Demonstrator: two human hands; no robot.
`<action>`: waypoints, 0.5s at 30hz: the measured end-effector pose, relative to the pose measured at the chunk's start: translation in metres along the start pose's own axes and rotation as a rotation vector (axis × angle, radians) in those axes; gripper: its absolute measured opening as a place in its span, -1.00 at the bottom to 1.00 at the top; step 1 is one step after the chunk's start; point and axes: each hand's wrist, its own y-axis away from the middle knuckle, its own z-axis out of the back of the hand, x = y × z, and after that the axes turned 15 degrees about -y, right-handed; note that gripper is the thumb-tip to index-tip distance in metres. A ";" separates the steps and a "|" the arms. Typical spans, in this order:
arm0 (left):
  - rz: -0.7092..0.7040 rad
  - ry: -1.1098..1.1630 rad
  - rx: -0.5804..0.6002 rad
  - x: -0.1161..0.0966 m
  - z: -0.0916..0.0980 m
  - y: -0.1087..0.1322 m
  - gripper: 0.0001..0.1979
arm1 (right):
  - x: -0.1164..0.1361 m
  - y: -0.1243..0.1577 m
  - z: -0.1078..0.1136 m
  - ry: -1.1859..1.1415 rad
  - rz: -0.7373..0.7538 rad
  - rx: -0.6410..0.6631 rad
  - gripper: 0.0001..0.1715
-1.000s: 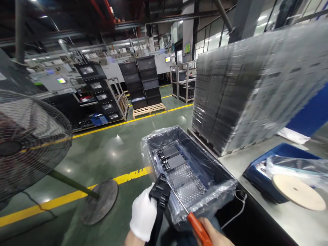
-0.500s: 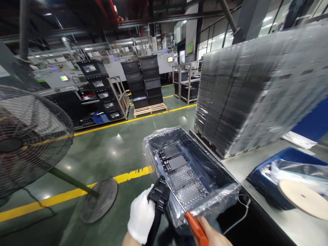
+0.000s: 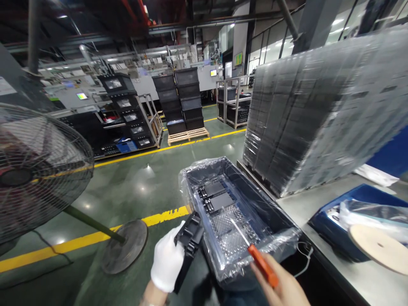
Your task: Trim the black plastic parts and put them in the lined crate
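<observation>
My left hand (image 3: 168,258), in a white glove, is closed on a black plastic part (image 3: 190,238) at the lower middle, left of the bin's near end. My right hand (image 3: 280,280), bare, grips the orange handle of a tool (image 3: 263,264). The tool's thin metal shaft points up and left over the bin, apart from the black part. A dark bin (image 3: 261,191) lined with clear plastic holds flat dark parts (image 3: 219,202) at its far left and bubbled clear packing (image 3: 234,236) nearer me.
A caged fan (image 3: 44,157) with a round base (image 3: 126,246) stands at left. Wrapped stacks (image 3: 306,110) rise at right. A blue bin (image 3: 334,229) and a pale disc (image 3: 381,246) lie on the right. Black crates (image 3: 188,91) stand on a pallet behind.
My left hand has moved slightly left and down with the black part, which has turned. My right hand has moved right and up, taking the tool's shaft away from the part.
</observation>
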 end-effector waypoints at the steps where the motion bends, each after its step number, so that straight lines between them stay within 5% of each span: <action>1: -0.057 -0.004 0.012 -0.002 0.003 -0.002 -0.64 | -0.003 -0.011 0.005 -0.011 0.010 -0.044 -0.49; 7: -0.455 -0.001 0.069 -0.040 0.004 -0.004 -0.63 | -0.019 -0.053 0.005 0.017 -0.049 -0.127 -0.64; 11: -0.643 -0.016 0.018 -0.065 -0.006 -0.005 -0.64 | 0.001 -0.035 0.016 -0.055 -0.085 -0.132 -0.65; 15: -0.810 0.050 -0.044 -0.094 -0.016 -0.009 -0.56 | 0.043 -0.007 0.054 -0.173 -0.078 -0.156 -0.55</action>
